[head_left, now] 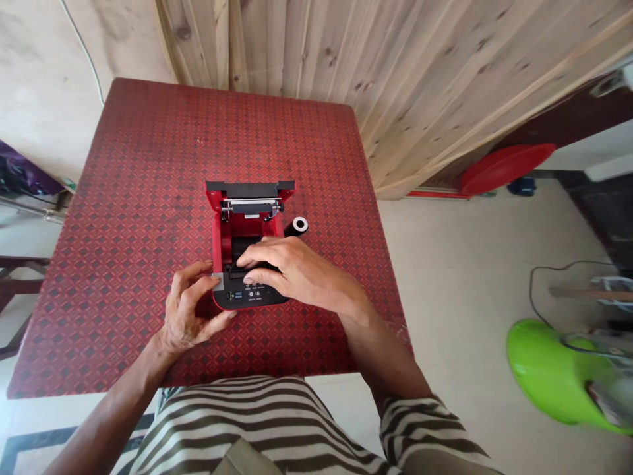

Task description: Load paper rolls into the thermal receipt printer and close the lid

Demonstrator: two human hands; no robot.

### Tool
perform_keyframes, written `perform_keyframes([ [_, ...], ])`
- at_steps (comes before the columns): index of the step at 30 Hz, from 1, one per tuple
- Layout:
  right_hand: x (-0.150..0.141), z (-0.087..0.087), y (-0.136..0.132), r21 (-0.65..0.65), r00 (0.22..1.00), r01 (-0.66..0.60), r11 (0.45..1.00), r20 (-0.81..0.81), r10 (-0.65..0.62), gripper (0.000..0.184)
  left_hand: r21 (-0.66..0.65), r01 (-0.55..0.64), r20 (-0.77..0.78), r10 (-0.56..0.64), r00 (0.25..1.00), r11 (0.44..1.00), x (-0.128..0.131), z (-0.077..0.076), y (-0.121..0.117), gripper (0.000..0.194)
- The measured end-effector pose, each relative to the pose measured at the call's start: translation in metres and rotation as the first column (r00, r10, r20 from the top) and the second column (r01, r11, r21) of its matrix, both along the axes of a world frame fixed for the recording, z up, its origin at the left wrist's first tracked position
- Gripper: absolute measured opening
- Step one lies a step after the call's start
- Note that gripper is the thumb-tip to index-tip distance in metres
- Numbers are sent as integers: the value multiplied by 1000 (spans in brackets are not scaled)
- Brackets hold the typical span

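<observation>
A small red and black printer [250, 297] rests on the table with its lid [250, 192] raised, showing the roller and the compartment inside. My left hand [190, 307] grips its front left corner, fingers on the side and top, thumb at the front edge. Over the compartment's front lip is my right hand [284, 264], thumb and forefinger bent close together. Whatever lies between those fingers is too dark to make out. A black roll with a white end [299, 225] lies behind the right hand, beside the printer.
The table [148, 152] has a red patterned cover and its far edge meets a wooden plank wall [297, 46]. On the floor to the right are a green plastic object [544, 369] and a cable. A red round thing [509, 168] leans near the wall.
</observation>
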State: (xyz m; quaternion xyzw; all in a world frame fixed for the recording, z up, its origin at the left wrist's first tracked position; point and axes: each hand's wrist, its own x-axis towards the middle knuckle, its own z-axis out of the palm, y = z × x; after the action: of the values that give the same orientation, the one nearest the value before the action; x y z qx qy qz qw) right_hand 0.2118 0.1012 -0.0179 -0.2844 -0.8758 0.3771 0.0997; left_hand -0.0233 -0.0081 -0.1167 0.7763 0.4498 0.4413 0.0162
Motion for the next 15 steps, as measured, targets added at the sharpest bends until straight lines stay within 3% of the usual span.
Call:
perform_keyframes([
  [4, 2, -5, 7, -128, 989, 1, 992, -150, -20, 6, -4, 0, -4, 0, 1000, 1000, 0, -1, 1, 64],
  [8, 1, -8, 9, -84, 984, 26, 996, -173, -41, 10, -17, -2, -8, 2, 1000, 1000, 0, 2, 0, 60],
  [12, -1, -13, -2, 171, 992, 64, 983, -122, -43, 12, -116, -26, 72, 35, 997, 993, -6, 14, -1, 64],
  [15, -3, -15, -19, 459, 995, 100, 883, -50, -86, 18, -215, -71, 108, 96, 990, 974, -12, 36, 17, 81],
])
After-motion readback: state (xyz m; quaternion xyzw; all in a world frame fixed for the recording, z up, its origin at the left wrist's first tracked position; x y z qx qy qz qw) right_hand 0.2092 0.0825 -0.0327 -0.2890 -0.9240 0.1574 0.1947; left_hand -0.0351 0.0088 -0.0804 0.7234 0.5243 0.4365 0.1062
